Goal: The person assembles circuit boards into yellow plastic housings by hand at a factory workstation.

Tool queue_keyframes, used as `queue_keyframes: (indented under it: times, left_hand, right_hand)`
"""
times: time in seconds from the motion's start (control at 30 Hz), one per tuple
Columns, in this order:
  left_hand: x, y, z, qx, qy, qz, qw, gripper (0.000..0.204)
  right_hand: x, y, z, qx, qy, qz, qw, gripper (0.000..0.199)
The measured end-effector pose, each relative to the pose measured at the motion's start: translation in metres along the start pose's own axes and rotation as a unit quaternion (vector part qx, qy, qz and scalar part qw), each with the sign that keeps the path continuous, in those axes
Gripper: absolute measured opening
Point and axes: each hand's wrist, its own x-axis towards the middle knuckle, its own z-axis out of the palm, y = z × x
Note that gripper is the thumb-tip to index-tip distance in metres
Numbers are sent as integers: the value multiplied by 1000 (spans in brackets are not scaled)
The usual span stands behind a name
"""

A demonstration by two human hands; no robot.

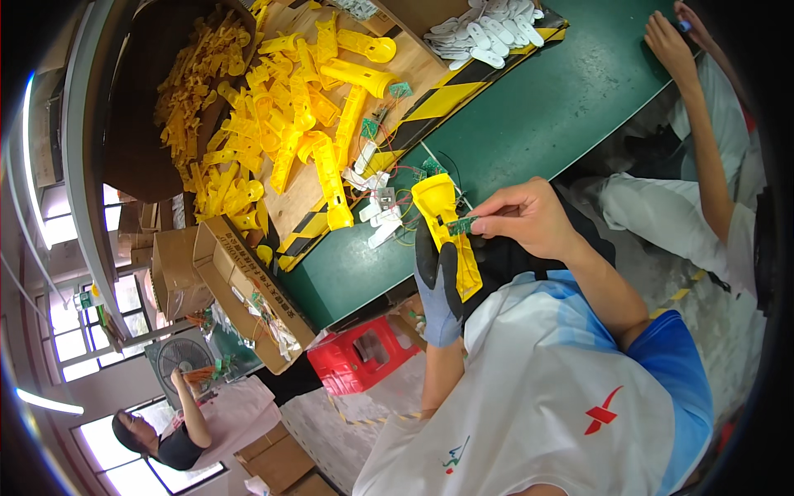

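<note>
My left hand (438, 285), in a grey-blue glove with dark fingers, is closed around a yellow plastic housing half (434, 198) that has a wide rounded head and a long ribbed body. Bare, my right hand (529, 217) pinches a small green circuit board (461, 225) at the middle of the housing. Thin red and dark wires run from there toward white plastic parts (382, 207) on the bench edge. Another green board (432, 168) lies just beyond the housing's head. Whether the pinched board touches the housing I cannot tell.
A heap of yellow housings (289, 107) covers the wooden board at the far left, edged with striped tape (438, 101). White oval parts (488, 33) lie beyond on the green bench (529, 116). A cardboard box (248, 298) and red stool (364, 355) stand left. Other people sit nearby.
</note>
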Motion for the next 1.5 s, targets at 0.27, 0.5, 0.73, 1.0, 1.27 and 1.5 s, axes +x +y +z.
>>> queue_keyframes:
  times: [0.27, 0.5, 0.73, 1.0, 1.27, 1.5]
  left_hand:
    - [-2, -4, 4, -22, -15, -8, 1000, 53]
    - [-4, -3, 3, -26, -21, -7, 999, 54]
    - [-3, -5, 2, -33, -33, -30, 998, 56]
    - [5, -22, -7, -5, -49, -23, 999, 56]
    - [5, -31, -15, 27, -46, -8, 999, 55]
    - [-1, -24, -13, -28, -37, -63, 997, 48]
  right_hand:
    - [1, 9, 7, 74, 26, 40, 996, 14]
    - [2, 14, 9, 87, 44, 16, 995, 13]
    - [2, 20, 2, 104, 46, 17, 993, 14]
    - [2, 28, -1, 149, 40, 3, 988, 12]
    - [3, 26, 0, 109, 38, -1, 993, 12]
    - [2, 25, 3, 80, 48, -13, 996, 11]
